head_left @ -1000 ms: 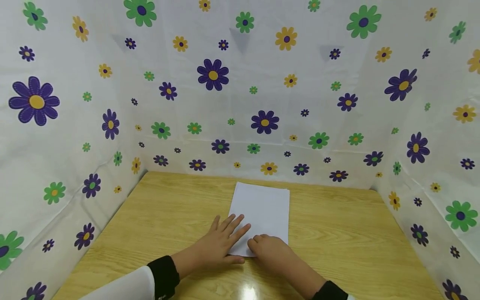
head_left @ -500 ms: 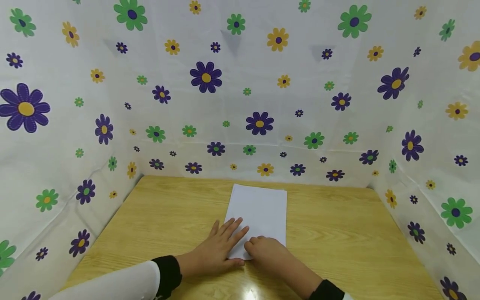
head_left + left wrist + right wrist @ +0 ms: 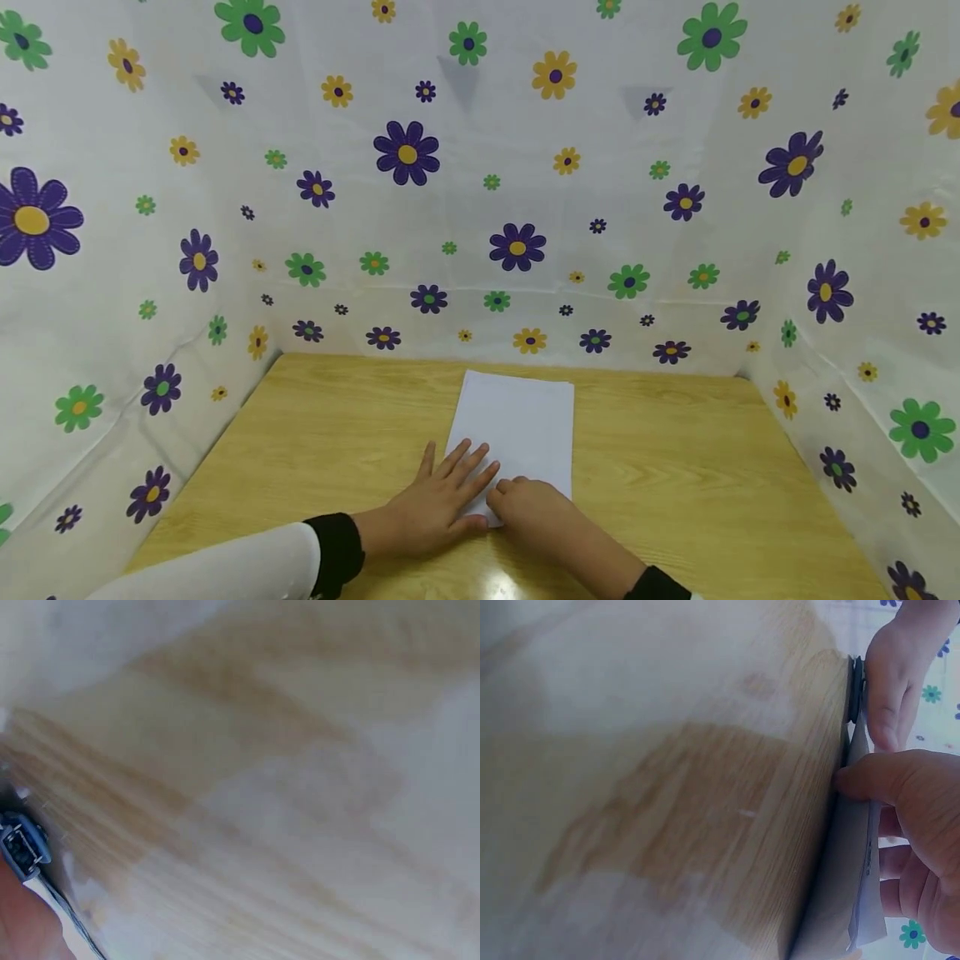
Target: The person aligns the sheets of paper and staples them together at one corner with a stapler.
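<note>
Two hands work the near corner of a sheet of white paper [image 3: 517, 429] lying flat on a wooden desk [image 3: 675, 475], seen from a head-worn camera. The left hand [image 3: 438, 500], in a white sleeve with a black cuff [image 3: 333, 550], lies flat with its fingers spread, pressing on the sheet's near left edge. Just beside it, the right hand [image 3: 528, 508] curls over the near corner; the right wrist view shows its thumb and fingers [image 3: 889, 784] pinching the paper's edge [image 3: 840, 877], which stands a little off the desk there. The left wrist view shows only blurred wood grain. Judging from how things lie, the work appears barely begun: one corner is lifted, while the rest of the sheet lies smooth and uncreased, stretching away toward the back of the desk. Behind and to both sides rise white walls printed with purple, green and yellow flowers [image 3: 517, 246].
</note>
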### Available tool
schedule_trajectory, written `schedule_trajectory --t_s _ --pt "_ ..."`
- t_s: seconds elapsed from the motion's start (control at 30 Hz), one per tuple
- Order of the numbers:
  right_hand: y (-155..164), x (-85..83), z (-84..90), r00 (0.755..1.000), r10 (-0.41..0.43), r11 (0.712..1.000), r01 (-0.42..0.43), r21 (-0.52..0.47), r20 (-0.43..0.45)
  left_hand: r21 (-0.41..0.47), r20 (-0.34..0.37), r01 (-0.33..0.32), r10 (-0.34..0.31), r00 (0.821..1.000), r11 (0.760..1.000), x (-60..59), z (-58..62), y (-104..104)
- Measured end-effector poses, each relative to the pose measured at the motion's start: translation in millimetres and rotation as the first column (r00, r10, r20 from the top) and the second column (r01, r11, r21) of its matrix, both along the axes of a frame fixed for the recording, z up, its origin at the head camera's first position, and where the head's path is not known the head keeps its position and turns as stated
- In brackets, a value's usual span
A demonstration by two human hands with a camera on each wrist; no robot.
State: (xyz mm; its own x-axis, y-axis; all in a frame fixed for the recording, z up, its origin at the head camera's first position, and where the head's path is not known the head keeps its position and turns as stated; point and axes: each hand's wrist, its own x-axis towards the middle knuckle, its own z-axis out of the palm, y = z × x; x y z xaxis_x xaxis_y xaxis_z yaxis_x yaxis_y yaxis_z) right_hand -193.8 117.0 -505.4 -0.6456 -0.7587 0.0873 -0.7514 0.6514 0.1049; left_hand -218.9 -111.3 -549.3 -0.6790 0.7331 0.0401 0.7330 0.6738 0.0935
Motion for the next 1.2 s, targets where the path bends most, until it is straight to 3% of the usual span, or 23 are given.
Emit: schedule_trajectory --t_s 0.23,0.37,0.5,0.63,0.73,0.83,1.0,1.2 --pt "-3 2.1 2.3 1.0 -0.005 1.0 0.006 0.028 -0.011 -0.041 -0.006 0.019 -0.019 1.0 0.999 6.2 13.2 1" --pt "-7 0.0 4.2 1.0 0.005 0.999 -0.005 0.032 -0.002 -0.052 -0.03 0.011 -0.012 0.999 0.999 5.9 13.9 -3" --pt "-8 -0.5 2.3 1.0 0.004 0.999 -0.004 0.033 -0.003 -0.003 -0.067 -0.049 0.049 0.997 0.999 6.8 7.0 -2" --pt "-6 0.3 3.4 1.0 -0.009 0.999 0.01 0.052 -0.023 0.082 -0.037 -0.143 0.147 0.988 0.986 12.2 7.3 4" --pt "-5 0.0 3.8 0.999 -0.015 0.998 0.017 0.058 -0.033 0.142 0.033 -0.21 0.207 0.978 0.967 17.8 13.0 7" --pt "-5 -0.6 2.5 0.999 -0.014 0.998 0.016 0.057 -0.035 0.148 0.093 -0.263 0.251 0.963 0.953 24.0 18.1 4" --pt "-3 -0.3 1.9 0.999 -0.014 0.999 0.016 0.037 -0.034 0.105 0.153 -0.356 0.339 0.928 0.929 35.7 26.0 -8" --pt "1 1.1 0.9 0.998 0.006 1.0 -0.005 0.017 -0.06 0.169 0.233 -0.436 0.394 0.889 0.884 47.6 31.3 -22"
